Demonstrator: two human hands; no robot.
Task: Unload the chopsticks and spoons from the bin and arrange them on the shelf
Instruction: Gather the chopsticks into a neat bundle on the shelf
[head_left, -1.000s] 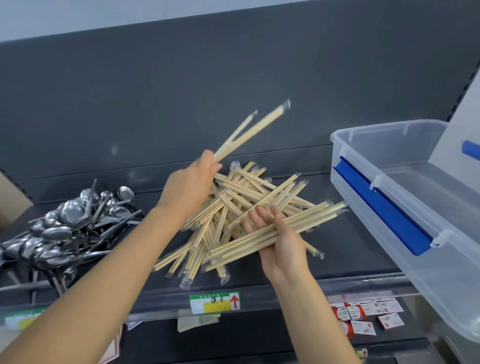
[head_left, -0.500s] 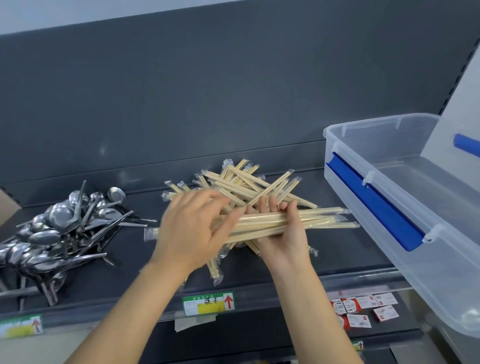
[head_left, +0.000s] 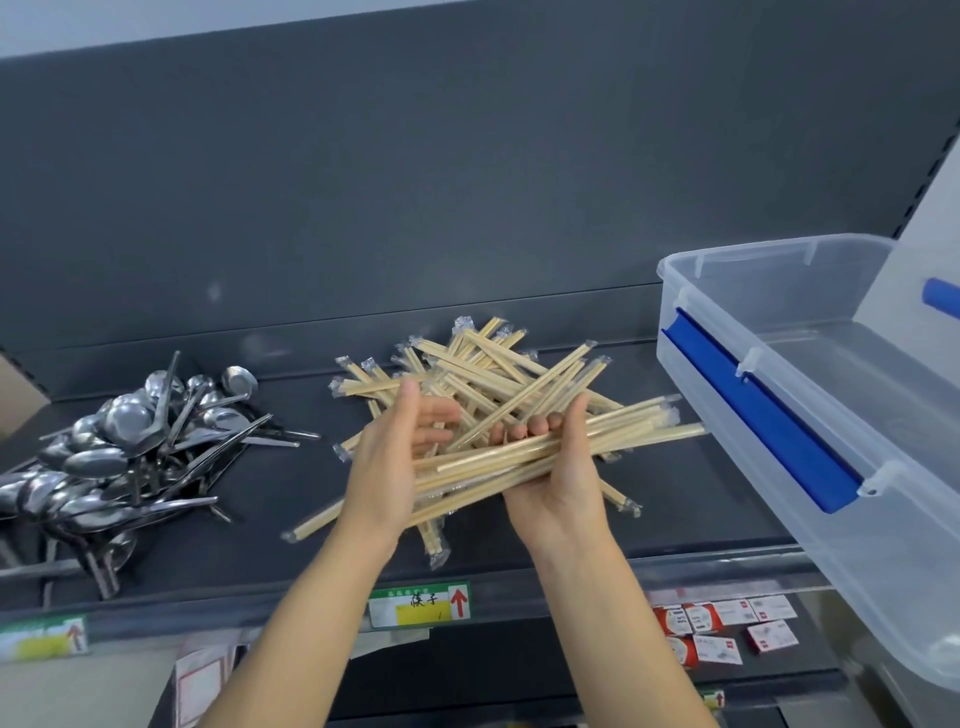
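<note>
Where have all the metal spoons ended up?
In the head view, the spoons lie heaped on the shelf's left end, left of the chopstick pile.

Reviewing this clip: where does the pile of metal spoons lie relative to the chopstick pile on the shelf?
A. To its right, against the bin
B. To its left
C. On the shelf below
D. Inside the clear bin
B: the metal spoons lie heaped at the left of the shelf, apart from the chopstick pile at its middle.
</note>
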